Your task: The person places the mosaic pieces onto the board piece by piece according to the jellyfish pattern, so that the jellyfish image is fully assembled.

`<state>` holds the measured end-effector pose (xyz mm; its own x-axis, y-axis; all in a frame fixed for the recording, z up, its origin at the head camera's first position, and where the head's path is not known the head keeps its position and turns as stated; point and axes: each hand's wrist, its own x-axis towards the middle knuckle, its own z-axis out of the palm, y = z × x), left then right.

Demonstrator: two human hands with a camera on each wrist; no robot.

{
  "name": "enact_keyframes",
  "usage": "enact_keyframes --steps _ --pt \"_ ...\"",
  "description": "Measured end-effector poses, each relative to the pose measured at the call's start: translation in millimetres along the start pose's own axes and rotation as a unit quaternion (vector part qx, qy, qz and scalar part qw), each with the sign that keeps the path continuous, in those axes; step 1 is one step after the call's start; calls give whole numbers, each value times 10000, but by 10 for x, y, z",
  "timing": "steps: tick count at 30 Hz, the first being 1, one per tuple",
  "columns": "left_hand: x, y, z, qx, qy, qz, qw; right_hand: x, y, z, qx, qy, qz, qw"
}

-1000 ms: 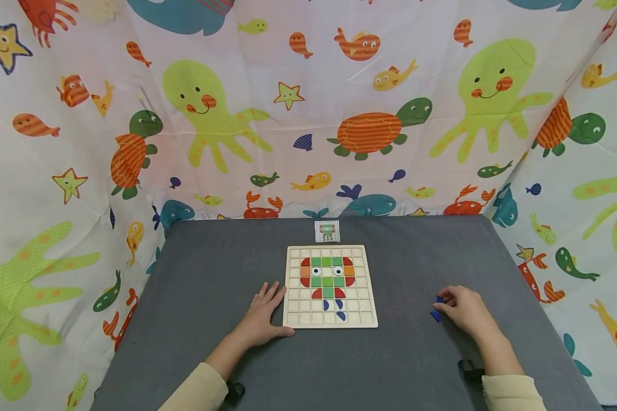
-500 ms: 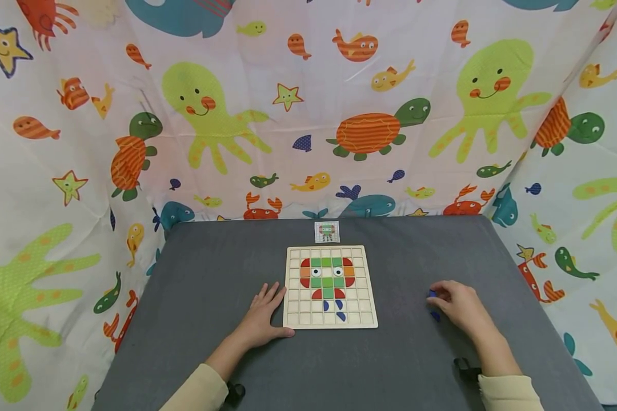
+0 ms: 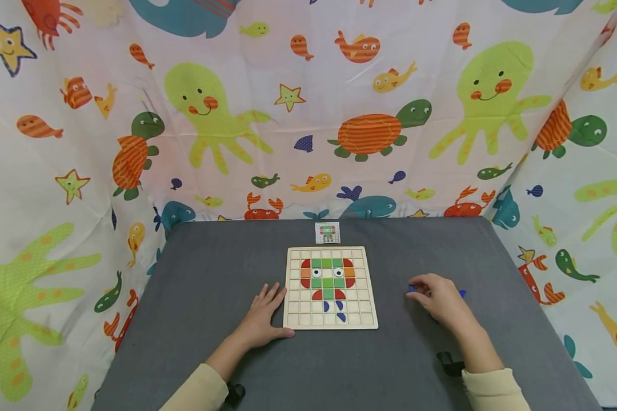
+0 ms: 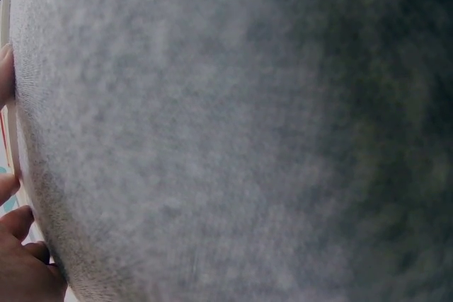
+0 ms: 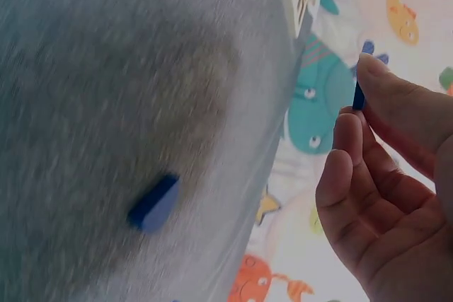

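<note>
A wooden grid board (image 3: pixel 294 308) lies on the grey table, bearing red, green, orange and blue tiles plus two eye tiles. My left hand (image 3: pixel 259 319) rests at its left edge with the fingers spread, thumb at the near left corner. To the right of the board, my right hand (image 3: pixel 442 299) pinches a small blue tile (image 5: pixel 359 95) between thumb and fingers. Another blue tile (image 5: pixel 154 204), with a curved side, lies on the table in the right wrist view. In the head view, a blue tip (image 3: pixel 463 293) shows just beyond the right hand.
Behind the board a small picture card (image 3: pixel 327 233) shows a similar coloured figure on a grid. A curtain (image 3: pixel 298 125) printed with sea animals hangs around the far and side edges of the grey table (image 3: pixel 211 262).
My right hand has moved left and slightly away from me, carrying the blue tile off from the spot where loose blue tiles lie. The left hand and the board have stayed put.
</note>
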<state>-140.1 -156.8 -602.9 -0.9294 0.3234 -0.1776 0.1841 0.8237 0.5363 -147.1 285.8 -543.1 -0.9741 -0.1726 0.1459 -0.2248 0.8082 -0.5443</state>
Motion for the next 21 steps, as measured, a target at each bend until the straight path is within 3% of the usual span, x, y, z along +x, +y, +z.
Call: enact_keyframes --steps 21 --pt "-7 -9 3 -1 9 32 10000 123 -563 488 208 -388 -299 9986"
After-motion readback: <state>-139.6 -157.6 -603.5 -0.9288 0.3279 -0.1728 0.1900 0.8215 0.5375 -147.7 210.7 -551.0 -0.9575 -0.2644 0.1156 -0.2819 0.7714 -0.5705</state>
